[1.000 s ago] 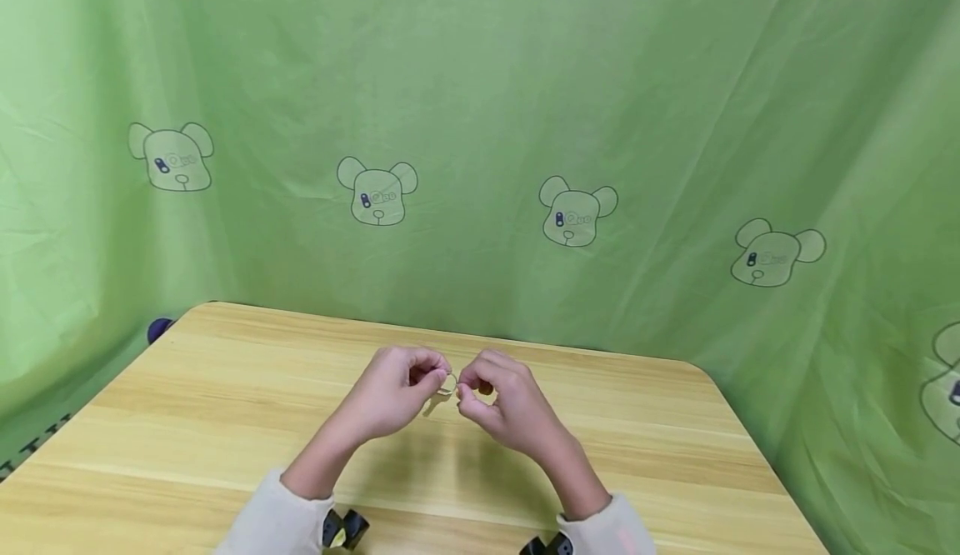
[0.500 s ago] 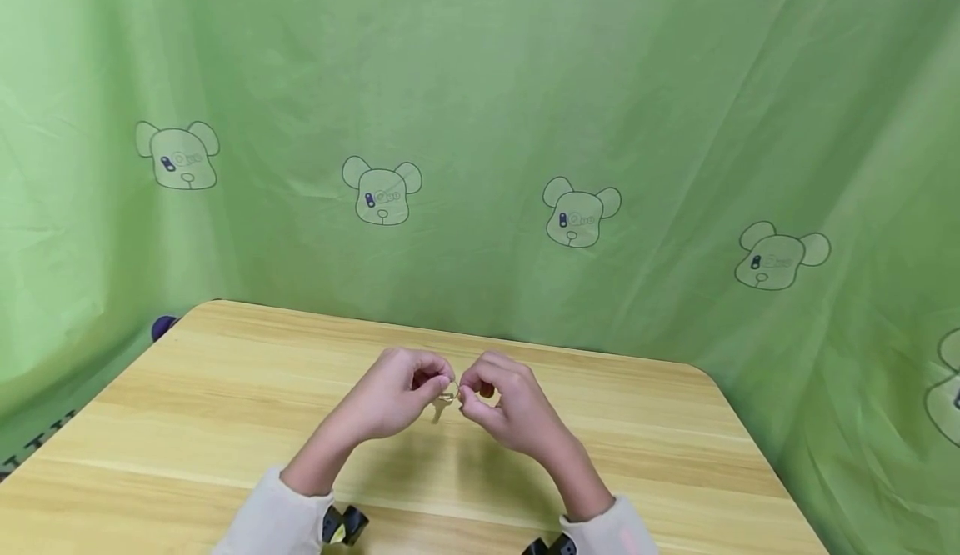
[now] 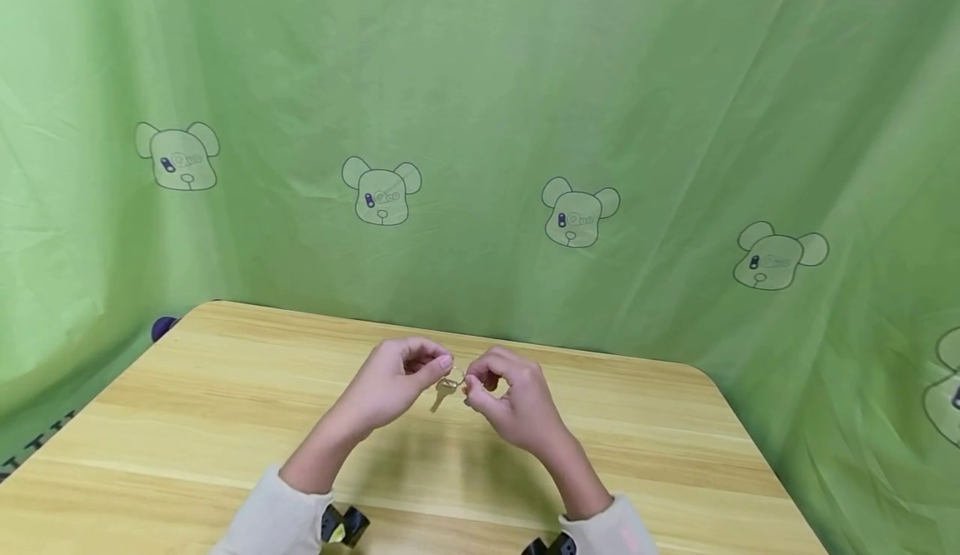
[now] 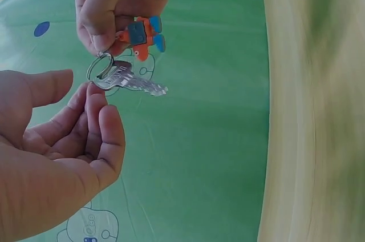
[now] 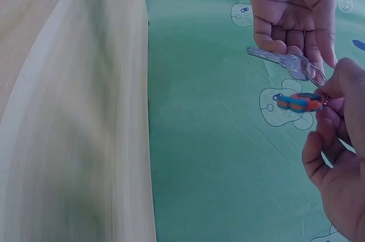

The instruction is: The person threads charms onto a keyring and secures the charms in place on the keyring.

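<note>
A silver key (image 4: 140,83) hangs from a metal key ring (image 4: 89,72) between my two hands, above the table. My right hand (image 3: 519,392) pinches the ring's edge between thumb and index finger. By that pinch dangles a small orange and blue figure charm (image 4: 138,32). Over on the other side, the fingertips of my left hand (image 3: 388,382) are right at the ring, its thumb lifted away from the loosely bent fingers. In the right wrist view the key (image 5: 293,64) lies across in front of the left fingers.
The wooden table (image 3: 247,388) spreads beneath both hands. A green curtain (image 3: 480,105) printed with bear heads hangs behind and around it. Black wrist devices (image 3: 345,527) sit at both sleeve cuffs.
The left thumb has lifted off the ring and the left hand has risen slightly. The key, partly covered before, now hangs in plain view. The right hand keeps its pinch, shifted slightly right.
</note>
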`<state>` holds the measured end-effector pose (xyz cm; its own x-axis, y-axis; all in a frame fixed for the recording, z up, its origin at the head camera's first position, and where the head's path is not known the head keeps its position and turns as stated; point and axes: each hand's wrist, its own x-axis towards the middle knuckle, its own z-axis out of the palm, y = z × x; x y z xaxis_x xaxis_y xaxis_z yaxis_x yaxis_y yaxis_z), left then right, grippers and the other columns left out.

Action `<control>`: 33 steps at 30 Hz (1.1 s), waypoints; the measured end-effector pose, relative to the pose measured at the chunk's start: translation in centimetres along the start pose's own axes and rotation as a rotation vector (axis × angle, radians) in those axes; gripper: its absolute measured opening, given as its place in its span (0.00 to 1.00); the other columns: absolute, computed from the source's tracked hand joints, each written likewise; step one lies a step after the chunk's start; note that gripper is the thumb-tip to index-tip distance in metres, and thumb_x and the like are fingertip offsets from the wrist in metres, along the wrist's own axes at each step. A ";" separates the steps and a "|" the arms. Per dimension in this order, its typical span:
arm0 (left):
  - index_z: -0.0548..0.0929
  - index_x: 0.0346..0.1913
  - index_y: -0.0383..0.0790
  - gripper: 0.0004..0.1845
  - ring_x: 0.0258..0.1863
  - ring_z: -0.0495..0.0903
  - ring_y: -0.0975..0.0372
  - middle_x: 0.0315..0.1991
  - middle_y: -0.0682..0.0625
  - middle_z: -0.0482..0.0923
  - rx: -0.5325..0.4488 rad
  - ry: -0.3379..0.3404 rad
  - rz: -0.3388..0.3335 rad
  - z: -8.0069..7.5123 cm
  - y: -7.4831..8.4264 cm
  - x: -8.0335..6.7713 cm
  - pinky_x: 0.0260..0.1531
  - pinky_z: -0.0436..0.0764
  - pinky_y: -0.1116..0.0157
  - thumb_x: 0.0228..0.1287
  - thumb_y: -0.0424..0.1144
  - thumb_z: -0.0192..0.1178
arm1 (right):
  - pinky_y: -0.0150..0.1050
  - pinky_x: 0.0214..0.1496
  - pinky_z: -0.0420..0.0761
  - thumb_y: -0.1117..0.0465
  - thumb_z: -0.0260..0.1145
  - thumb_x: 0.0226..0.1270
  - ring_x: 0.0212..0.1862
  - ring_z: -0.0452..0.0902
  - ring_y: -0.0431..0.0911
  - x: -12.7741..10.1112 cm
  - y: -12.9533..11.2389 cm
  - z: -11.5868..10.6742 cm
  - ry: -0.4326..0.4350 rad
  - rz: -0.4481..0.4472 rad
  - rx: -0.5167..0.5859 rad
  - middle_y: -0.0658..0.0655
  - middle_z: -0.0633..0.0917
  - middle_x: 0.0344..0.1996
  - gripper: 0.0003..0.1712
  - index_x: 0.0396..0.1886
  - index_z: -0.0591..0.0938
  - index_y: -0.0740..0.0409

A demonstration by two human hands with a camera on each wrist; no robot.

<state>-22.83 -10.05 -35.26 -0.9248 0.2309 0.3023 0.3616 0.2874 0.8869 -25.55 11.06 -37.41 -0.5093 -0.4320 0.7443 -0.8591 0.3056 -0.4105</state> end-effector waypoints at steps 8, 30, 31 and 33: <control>0.87 0.45 0.36 0.06 0.37 0.85 0.57 0.37 0.49 0.87 -0.056 0.022 0.003 0.6 -0.1 0.1 0.35 0.81 0.66 0.70 0.35 0.65 | 0.35 0.28 0.78 0.74 0.68 0.60 0.29 0.75 0.39 0.1 -0.2 0.0 0.109 0.057 0.012 0.44 0.80 0.26 0.13 0.30 0.84 0.50; 0.85 0.40 0.37 0.05 0.22 0.76 0.63 0.27 0.53 0.81 0.124 0.088 0.118 0.5 0.5 -0.1 0.21 0.77 0.67 0.71 0.29 0.59 | 0.32 0.32 0.77 0.73 0.67 0.57 0.29 0.76 0.42 0.4 -0.5 0.7 0.114 -0.102 -0.030 0.48 0.81 0.26 0.10 0.30 0.84 0.54; 0.85 0.40 0.37 0.05 0.22 0.76 0.63 0.27 0.53 0.81 0.129 0.081 0.120 0.4 0.5 -0.1 0.21 0.76 0.67 0.71 0.30 0.58 | 0.31 0.32 0.76 0.73 0.67 0.57 0.29 0.76 0.42 0.4 -0.5 0.7 0.111 -0.103 -0.031 0.48 0.81 0.26 0.10 0.30 0.84 0.53; 0.85 0.39 0.38 0.05 0.21 0.75 0.64 0.25 0.54 0.80 0.143 0.067 0.125 0.3 0.6 0.0 0.20 0.76 0.68 0.71 0.30 0.58 | 0.29 0.33 0.75 0.73 0.66 0.58 0.30 0.75 0.41 0.4 -0.4 0.7 0.106 -0.107 -0.035 0.48 0.81 0.26 0.10 0.30 0.83 0.53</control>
<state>-22.55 -9.61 -34.89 -0.8759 0.2117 0.4335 0.4824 0.3903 0.7842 -25.40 10.20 -37.33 -0.4051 -0.3719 0.8352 -0.9050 0.2931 -0.3084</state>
